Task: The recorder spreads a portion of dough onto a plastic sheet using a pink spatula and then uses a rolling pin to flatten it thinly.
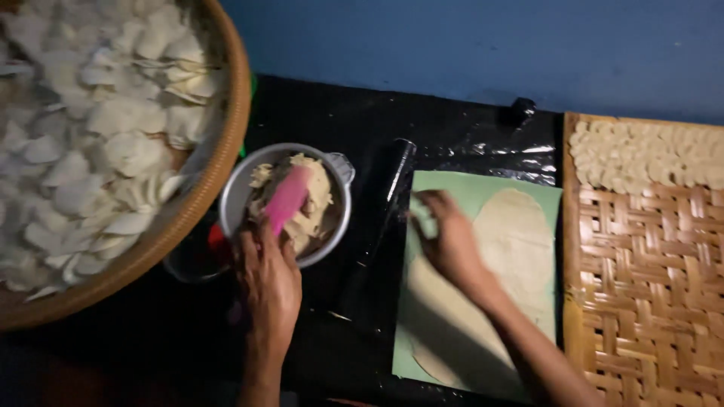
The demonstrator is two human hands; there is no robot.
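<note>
Item: pink scraper [287,197], gripped in our left hand [265,277], long axis slanting up-right into the metal bowl [338,218] of dough scraps. Our right hand [450,243], fingers curled, pinches a dough piece [424,216] over the rolled dough sheet [513,249] on the green mat [483,188].

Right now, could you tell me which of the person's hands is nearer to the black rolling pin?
The right hand. It rests on the rolled dough sheet just beside the black rolling pin, while the left hand holds a pink scraper over the metal bowl, farther off.
</note>
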